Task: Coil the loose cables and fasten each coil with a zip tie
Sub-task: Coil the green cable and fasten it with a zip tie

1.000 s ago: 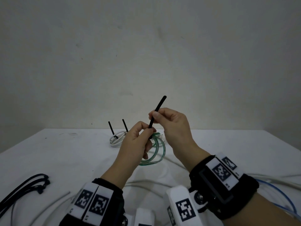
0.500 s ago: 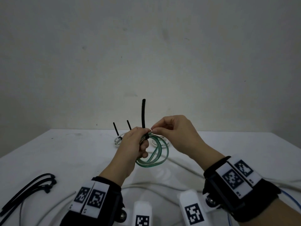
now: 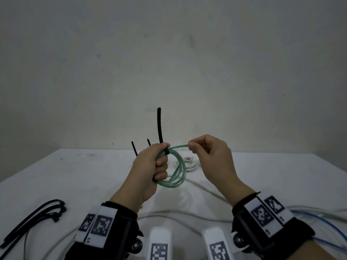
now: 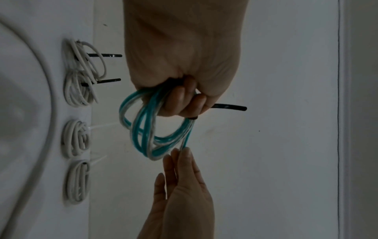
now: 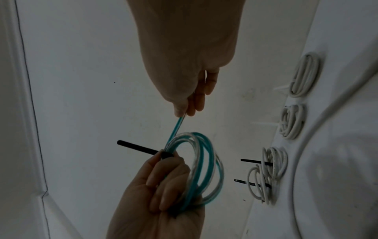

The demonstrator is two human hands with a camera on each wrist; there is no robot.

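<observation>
Held up above the white cloth-covered table, near the middle of the head view: a small coil of green-and-clear striped cable, gripped at its 9 o'clock side by the left hand, fingers curled tight round the bundled strands. Wrapped round those strands at the coil's 11 o'clock, just above the left thumb: a black plastic zip tie, its long tail standing almost straight up toward 12 o'clock. Pinched between thumb and forefinger of the right hand, at 2 o'clock from the coil: the free end of the same cable, drawn out in a gentle arc from the tie; remaining fingers loosely curled, holding nothing else.

Seen from the left wrist: the same coil hanging below the clenched fingers, the tie's tail poking out sideways past the knuckles. Seen from the right wrist: the cable end running from the pinch down to the tie.

On the table behind the hands, toward 12 o'clock: tied coils of white cable, two with black tie tails sticking up. At 8 o'clock: a loose bunch of spare black zip ties. At 4 o'clock: an uncoiled blue cable trailing off the edge of view.
</observation>
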